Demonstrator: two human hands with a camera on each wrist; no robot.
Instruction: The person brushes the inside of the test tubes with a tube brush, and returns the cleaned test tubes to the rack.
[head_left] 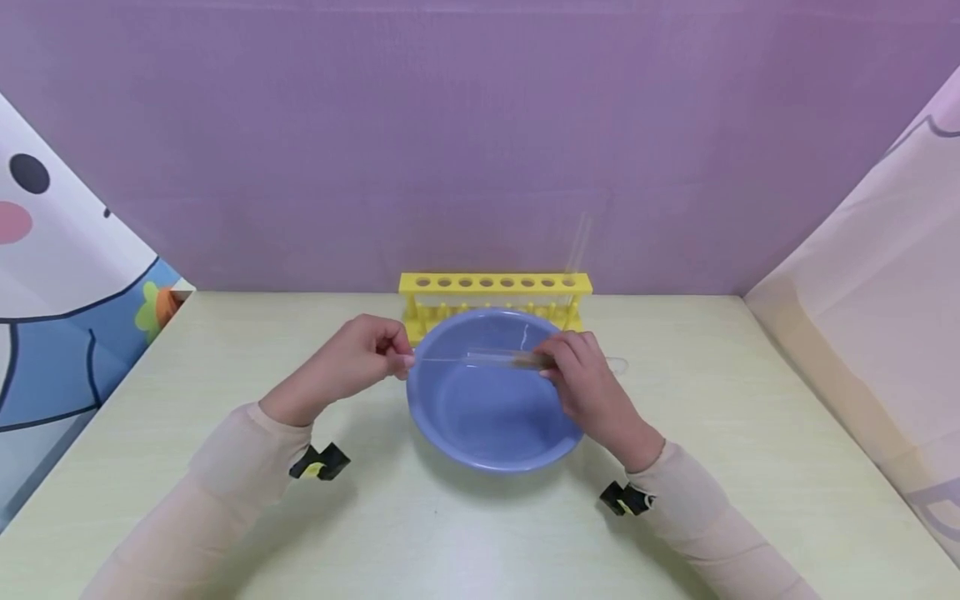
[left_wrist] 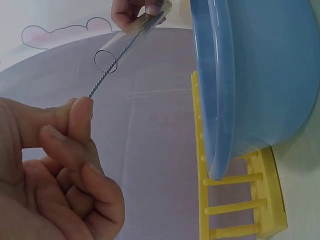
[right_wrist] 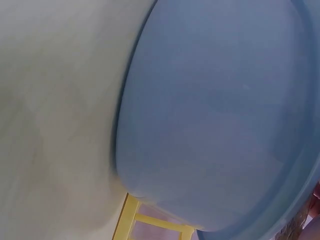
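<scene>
My left hand (head_left: 367, 358) pinches the twisted-wire handle of a test tube brush (left_wrist: 106, 75) between thumb and forefinger. The brush's bristles sit inside a clear glass test tube (head_left: 487, 358), held level above the blue basin (head_left: 491, 454). My right hand (head_left: 585, 387) grips the tube near its closed end, which sticks out to the right of the fingers. In the left wrist view the tube's open mouth faces my left hand, with the wire running into it. The right wrist view shows mostly the basin's outer wall (right_wrist: 210, 115), with the right fingers barely in the corner.
Behind the basin stands a yellow test tube rack (head_left: 487, 283). Another clear test tube (head_left: 579, 242) leans in its rightmost hole. A purple backdrop (head_left: 480, 142) rises at the table's back edge. The pale table (head_left: 367, 525) carries the basin and rack.
</scene>
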